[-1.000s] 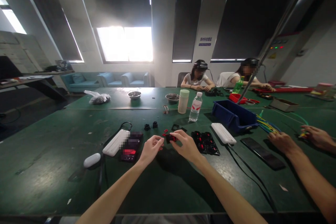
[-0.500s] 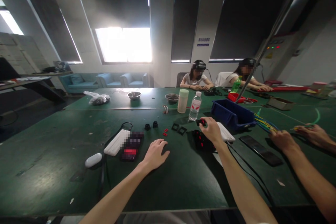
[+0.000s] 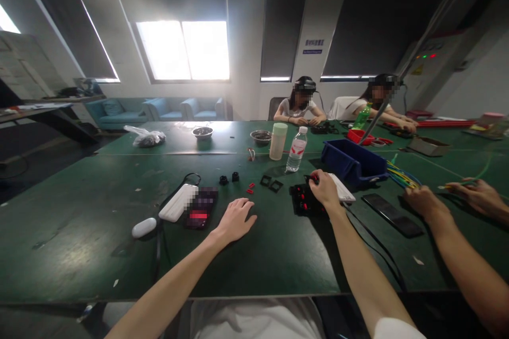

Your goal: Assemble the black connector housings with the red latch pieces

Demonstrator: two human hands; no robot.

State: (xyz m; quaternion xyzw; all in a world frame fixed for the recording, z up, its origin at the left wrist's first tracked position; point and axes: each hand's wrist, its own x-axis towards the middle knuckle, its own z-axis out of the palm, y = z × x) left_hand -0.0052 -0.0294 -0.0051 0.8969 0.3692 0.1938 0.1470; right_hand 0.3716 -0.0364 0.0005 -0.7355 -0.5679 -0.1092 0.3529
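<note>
My left hand (image 3: pixel 237 218) lies flat on the green table, fingers loosely stretched, holding nothing. Ahead of it are small red pieces (image 3: pixel 250 188), two black square frames (image 3: pixel 275 186) and two small black parts (image 3: pixel 223 180). Over on the right, my right hand (image 3: pixel 324 189) pinches a small black part with red on it (image 3: pixel 312 178), mostly covered by my fingers. That hand is low over a cluster of black-and-red parts (image 3: pixel 301 203); whether the held part touches them I cannot tell.
A blue bin (image 3: pixel 352 168), a white power bank (image 3: pixel 342 188) and a dark phone (image 3: pixel 392 215) are on the right. A water bottle (image 3: pixel 297 149) and pale tumbler (image 3: pixel 278 142) stand ahead. At left are a lit phone (image 3: pixel 202 206) and white case (image 3: pixel 144 228). A co-worker's hands (image 3: pixel 427 205) hold wires.
My right hand has lowered with the black part toward the cluster of black-and-red parts. My left hand stays in place on the table. The camera view has tilted down slightly.
</note>
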